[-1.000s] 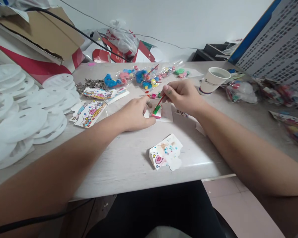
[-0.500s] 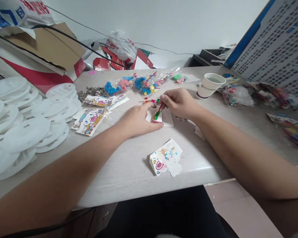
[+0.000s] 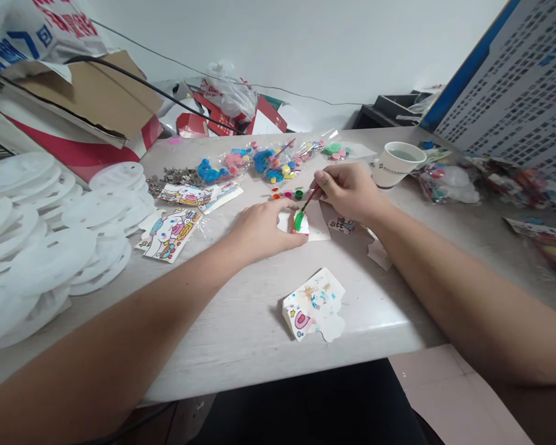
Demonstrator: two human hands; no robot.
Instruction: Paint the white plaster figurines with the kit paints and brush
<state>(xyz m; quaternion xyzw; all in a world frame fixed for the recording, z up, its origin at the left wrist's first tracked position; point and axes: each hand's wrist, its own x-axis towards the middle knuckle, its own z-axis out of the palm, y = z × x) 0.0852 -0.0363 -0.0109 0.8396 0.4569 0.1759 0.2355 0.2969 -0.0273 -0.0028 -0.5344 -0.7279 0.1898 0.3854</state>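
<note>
Brush motion: since half a second ago, the red-handled brush (image 3: 311, 196) has shifted up and to the right over the small white piece (image 3: 301, 223); its tip now meets the upper part of the green patch.
Right hand (image 3: 347, 190): closed in a pinch, thumb and fingertips gripping the brush handle, which slants down to the left.
Left hand (image 3: 262, 230): half curled into a C, grasping the small white piece, thumb at its near edge and forefinger at its far edge.
Small white piece, surface: wet-looking green down the middle, white showing at the lower part, red along the rim; finer detail too small to read.
Small white piece, position: between the two hands, over a white sheet (image 3: 323, 231) on the pale table (image 3: 241, 334).
Paint pots (image 3: 299, 194): small, brightly coloured, just beyond the left fingertips.
Paper cup (image 3: 401, 165): upright beyond the right wrist, liquid inside.
</note>
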